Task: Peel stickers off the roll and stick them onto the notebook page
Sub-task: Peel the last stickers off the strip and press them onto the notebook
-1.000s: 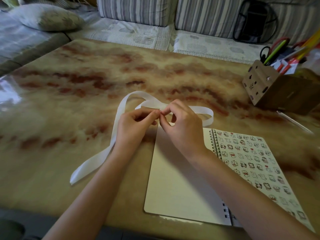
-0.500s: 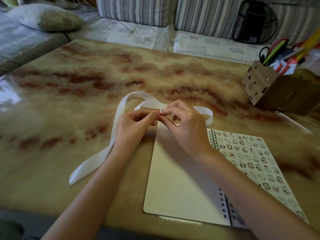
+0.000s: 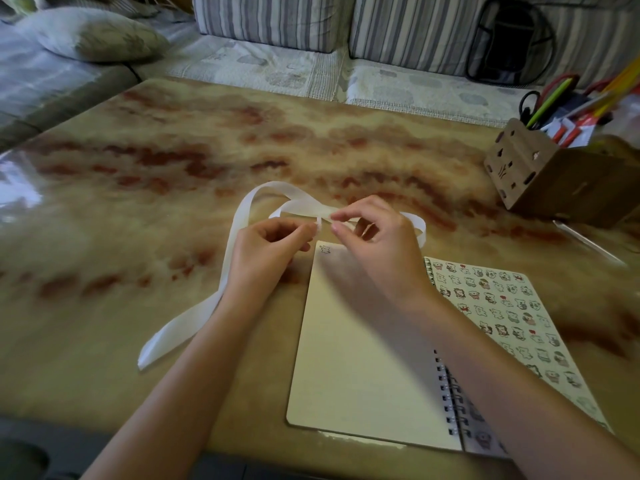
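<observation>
A long white sticker strip [image 3: 239, 233] loops across the marble table, its loose end trailing toward the front left. My left hand [image 3: 266, 251] pinches the strip just above the top left corner of the open spiral notebook [image 3: 360, 358]. My right hand [image 3: 374, 244] pinches the same stretch of strip from the right, thumb and forefinger close to the left fingertips. One small sticker [image 3: 325, 250] sits at the top left corner of the blank cream page. The notebook's patterned cover [image 3: 502, 306] is folded out to the right.
A wooden pen holder [image 3: 540, 174] with scissors, pens and pencils stands at the back right. A thin clear pen [image 3: 588, 242] lies in front of it. Beyond the table's far edge are a striped sofa and a cushion [image 3: 93, 34].
My right hand has lifted a little and drawn slightly apart from the left. The sticker at the page's top left corner, hidden a second ago, now shows.
</observation>
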A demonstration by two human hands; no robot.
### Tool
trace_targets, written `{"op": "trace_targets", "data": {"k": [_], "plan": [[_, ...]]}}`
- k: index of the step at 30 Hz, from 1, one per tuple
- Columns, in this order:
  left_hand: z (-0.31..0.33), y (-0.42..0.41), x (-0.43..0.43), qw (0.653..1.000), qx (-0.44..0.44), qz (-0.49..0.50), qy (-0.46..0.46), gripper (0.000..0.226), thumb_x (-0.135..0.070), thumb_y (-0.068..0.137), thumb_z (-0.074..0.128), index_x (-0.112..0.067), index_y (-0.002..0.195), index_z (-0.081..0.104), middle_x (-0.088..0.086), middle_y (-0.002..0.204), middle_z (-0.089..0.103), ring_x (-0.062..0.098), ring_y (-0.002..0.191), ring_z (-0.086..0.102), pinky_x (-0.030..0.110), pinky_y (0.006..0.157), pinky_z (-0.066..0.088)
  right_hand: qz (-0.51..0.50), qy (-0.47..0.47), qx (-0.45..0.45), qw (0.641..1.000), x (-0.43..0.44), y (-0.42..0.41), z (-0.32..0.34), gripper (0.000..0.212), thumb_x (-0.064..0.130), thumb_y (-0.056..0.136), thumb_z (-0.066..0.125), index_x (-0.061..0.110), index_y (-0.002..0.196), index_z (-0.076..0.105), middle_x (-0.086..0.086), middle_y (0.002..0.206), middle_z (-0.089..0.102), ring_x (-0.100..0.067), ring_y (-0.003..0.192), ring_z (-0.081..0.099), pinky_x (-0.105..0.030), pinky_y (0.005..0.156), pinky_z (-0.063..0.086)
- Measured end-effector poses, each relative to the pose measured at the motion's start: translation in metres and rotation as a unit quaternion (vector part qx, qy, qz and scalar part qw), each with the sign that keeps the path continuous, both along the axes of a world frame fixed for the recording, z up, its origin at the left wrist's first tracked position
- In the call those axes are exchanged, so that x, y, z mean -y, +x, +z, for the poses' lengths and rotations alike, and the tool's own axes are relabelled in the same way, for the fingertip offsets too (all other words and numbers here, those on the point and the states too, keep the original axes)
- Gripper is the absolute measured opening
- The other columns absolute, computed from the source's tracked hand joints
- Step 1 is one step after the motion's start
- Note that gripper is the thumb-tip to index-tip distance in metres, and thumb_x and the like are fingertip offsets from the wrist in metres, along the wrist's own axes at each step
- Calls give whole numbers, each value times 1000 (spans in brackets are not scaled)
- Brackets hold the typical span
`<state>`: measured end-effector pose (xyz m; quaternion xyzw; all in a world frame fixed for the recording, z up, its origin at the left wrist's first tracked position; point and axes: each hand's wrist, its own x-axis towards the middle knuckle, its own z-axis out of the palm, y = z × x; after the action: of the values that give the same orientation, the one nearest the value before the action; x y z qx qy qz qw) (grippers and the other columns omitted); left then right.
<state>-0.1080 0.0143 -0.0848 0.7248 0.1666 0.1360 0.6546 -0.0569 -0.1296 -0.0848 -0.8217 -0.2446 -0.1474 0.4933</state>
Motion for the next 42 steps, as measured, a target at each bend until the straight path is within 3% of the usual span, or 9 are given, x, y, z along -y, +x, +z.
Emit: {"op": "trace_targets", "data": {"k": [3,9,13,17,23,28,31,36,42], "plan": [[0,1,0,1000,-10,-12,-2,13,-26,82,69,-18,72,71,-8,58,64,1,48,48,19,54,39,42,52,-132,989,6,7,12,10,16,84,70,25,88,72,15,79,64,-2,62,48,-19,64,42],[4,-3,4,997,9,-64,50,11,-21,85,66,-12,79,70,-8,59,63,-6,42,49,5,47,34,106,-25,-197,974,7,20,25,12,23,85,70,11,85,75,13,62,61,-7,61,47,-25,66,42],[5,-3,6,994,25,-82,74,11,-16,86,66,-7,83,70,-11,57,64,-5,42,52,2,48,34,136,-46,-241,960,9,21,32,11,16,85,70,6,81,71,14,51,59,1,50,48,-15,55,42],[4,-3,5,994,27,-87,63,9,-14,86,66,-8,81,69,-15,53,64,-3,43,53,3,48,35,151,-46,-243,957,11,21,33,9,13,85,70,9,76,70,5,61,63,0,51,49,-14,55,43],[3,-2,3,996,-1,-94,6,9,-19,82,70,-13,75,70,-13,54,62,-3,45,50,8,48,38,168,-24,-241,956,13,19,29,11,15,85,69,11,75,69,13,53,61,-1,51,49,-15,56,44],[0,-1,3,994,11,-105,42,11,-21,78,76,-13,78,69,-2,70,69,-2,56,57,7,55,43,155,-31,-260,953,17,22,25,14,18,85,70,8,76,71,8,58,63,-7,52,48,-20,54,44],[0,0,3,992,3,-116,39,9,-20,80,74,-14,78,68,-6,66,67,-2,53,56,8,52,41,149,-36,-253,955,17,23,22,15,19,84,71,6,77,71,3,64,65,-8,55,49,-22,54,43],[-1,2,-1,979,-42,-163,-117,7,-17,80,71,-17,73,71,-5,66,63,8,61,50,17,56,37,172,0,-236,956,16,23,19,7,17,84,70,16,77,69,10,64,64,-6,57,50,-18,55,43],[-1,2,-2,960,-83,-203,-176,13,-10,84,66,-3,95,69,-4,70,60,4,60,49,12,48,37,188,-8,-215,958,17,20,16,9,13,87,66,15,78,67,10,68,63,-6,60,52,-18,56,44]]}}
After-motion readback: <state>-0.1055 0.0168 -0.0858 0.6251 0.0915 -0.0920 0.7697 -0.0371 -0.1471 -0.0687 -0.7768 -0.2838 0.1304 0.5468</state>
